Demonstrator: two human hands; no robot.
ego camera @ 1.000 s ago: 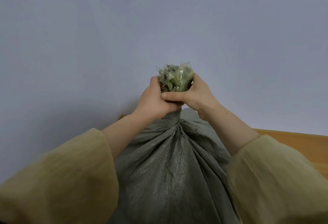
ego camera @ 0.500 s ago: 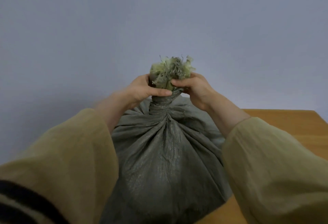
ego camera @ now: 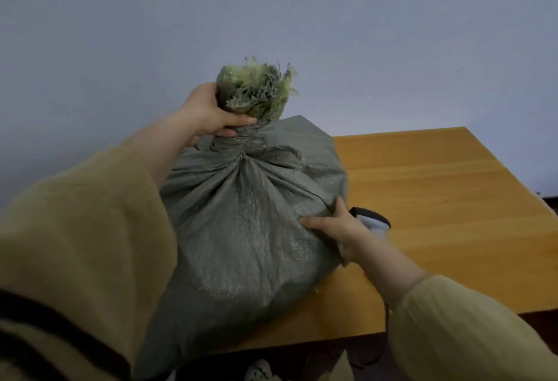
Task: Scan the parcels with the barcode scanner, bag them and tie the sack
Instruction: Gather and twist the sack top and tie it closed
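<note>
On a wooden table (ego camera: 453,199), a person's left hand (ego camera: 211,112) is clenching the twisted neck of a grey-green woven sack (ego camera: 241,229), its frayed mouth (ego camera: 259,91) flaring just above the grip. Well below that grip, the right hand (ego camera: 338,226) is pressing open-fingered against the sack's side, a black-and-white barcode scanner (ego camera: 373,219) lying just behind it.

Plain pale wall (ego camera: 362,33); wooden table (ego camera: 437,199).
</note>
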